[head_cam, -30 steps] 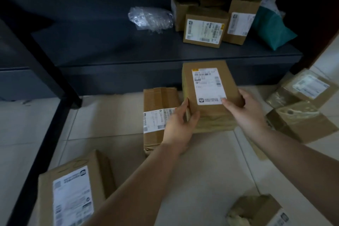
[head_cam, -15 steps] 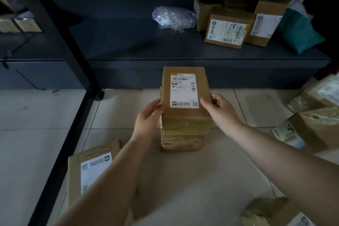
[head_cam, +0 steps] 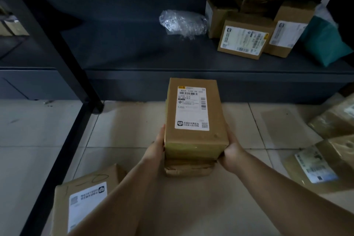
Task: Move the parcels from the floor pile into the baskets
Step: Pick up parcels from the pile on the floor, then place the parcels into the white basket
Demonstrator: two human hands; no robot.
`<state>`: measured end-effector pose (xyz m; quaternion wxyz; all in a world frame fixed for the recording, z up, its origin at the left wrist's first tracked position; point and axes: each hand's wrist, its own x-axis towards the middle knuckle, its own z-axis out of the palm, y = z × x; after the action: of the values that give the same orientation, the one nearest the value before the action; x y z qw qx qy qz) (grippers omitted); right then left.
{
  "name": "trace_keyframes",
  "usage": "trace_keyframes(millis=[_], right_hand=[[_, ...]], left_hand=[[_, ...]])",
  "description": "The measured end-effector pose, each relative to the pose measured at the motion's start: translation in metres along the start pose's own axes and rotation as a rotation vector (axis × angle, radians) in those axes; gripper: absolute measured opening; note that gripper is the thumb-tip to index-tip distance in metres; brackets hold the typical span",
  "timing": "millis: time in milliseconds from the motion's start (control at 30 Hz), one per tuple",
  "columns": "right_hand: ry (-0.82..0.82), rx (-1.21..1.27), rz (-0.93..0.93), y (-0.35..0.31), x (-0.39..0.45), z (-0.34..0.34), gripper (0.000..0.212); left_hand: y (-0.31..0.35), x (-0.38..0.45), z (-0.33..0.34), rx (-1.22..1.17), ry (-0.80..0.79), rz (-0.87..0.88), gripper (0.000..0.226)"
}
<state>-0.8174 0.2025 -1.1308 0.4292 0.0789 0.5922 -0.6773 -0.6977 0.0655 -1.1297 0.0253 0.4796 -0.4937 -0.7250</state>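
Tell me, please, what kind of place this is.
Probably a parcel storeroom or pickup point. Labelled cardboard boxes sit on a dark metal shelf, more parcels lie on the tiled floor, and both hands hold two stacked parcels.

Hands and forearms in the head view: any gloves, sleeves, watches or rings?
None visible. The left hand and right hand are bare, without gloves. Both forearms are uncovered to the frame's edge. No watch, band or ring shows, though the fingers are mostly hidden.

Labelled parcel (head_cam: 195,113) atop second parcel (head_cam: 188,167), between hands; shelf (head_cam: 134,53) behind, boxes (head_cam: 243,38) on it
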Motion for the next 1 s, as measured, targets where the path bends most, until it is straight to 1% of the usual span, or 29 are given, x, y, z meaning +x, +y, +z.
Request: trace_keyframes(millis=[67, 133, 233, 300, 400, 467, 533, 633, 667, 767, 833, 867, 967, 1000], right_hand=[[-0.007, 0.048, 0.021, -0.009, -0.012, 0.003, 0.044], [0.002, 0.059, 0.02, -0.028, -0.033, 0.006, 0.044], [0.022, 0.037, 0.009, -0.077, -0.084, 0.023, 0.042], [0.019, 0.041, -0.008, -0.124, -0.131, 0.04, 0.042], [0.045, 0.059, -0.034, -0.22, -0.22, 0.071, 0.04], [0.081, 0.076, -0.035, -0.289, -0.289, 0.094, 0.036], [0.075, 0.071, -0.049, -0.362, -0.367, 0.121, 0.042], [0.04, 0.05, -0.036, -0.457, -0.481, 0.155, 0.046], [0.02, 0.051, -0.026, -0.482, -0.515, 0.164, 0.048], [-0.07, 0.04, -0.105, -0.54, -0.602, 0.194, 0.054], [-0.124, 0.062, -0.154, -0.561, -0.651, 0.206, 0.059], [-0.155, 0.069, -0.176, -0.57, -0.673, 0.213, 0.059], [-0.322, 0.029, -0.217, -0.581, -0.724, 0.238, 0.05], [-0.379, -0.016, -0.232, -0.583, -0.74, 0.248, 0.048]], left_hand=[[0.004, -0.009, 0.003, -0.028, -0.011, 0.058, 0.041], [0.021, -0.031, 0.004, -0.021, 0.018, 0.091, 0.041], [0.066, -0.079, 0.01, -0.021, 0.068, 0.068, 0.039], [0.111, -0.125, 0.016, -0.009, 0.089, 0.057, 0.044], [0.203, -0.217, 0.024, 0.003, 0.094, 0.079, 0.049], [0.269, -0.288, 0.03, -0.008, 0.102, 0.074, 0.042], [0.342, -0.367, 0.034, -0.022, 0.11, 0.064, 0.038], [0.439, -0.485, 0.042, -0.024, 0.034, 0.088, 0.048], [0.468, -0.522, 0.043, -0.035, 0.036, 0.097, 0.053], [0.53, -0.615, 0.04, -0.074, 0.14, 0.104, 0.065], [0.551, -0.673, 0.035, -0.07, 0.18, 0.144, 0.067], [0.557, -0.702, 0.031, -0.074, 0.191, 0.181, 0.071], [0.57, -0.79, 0.007, -0.076, 0.279, 0.261, 0.105], [0.571, -0.815, -0.004, -0.084, 0.313, 0.276, 0.106]])
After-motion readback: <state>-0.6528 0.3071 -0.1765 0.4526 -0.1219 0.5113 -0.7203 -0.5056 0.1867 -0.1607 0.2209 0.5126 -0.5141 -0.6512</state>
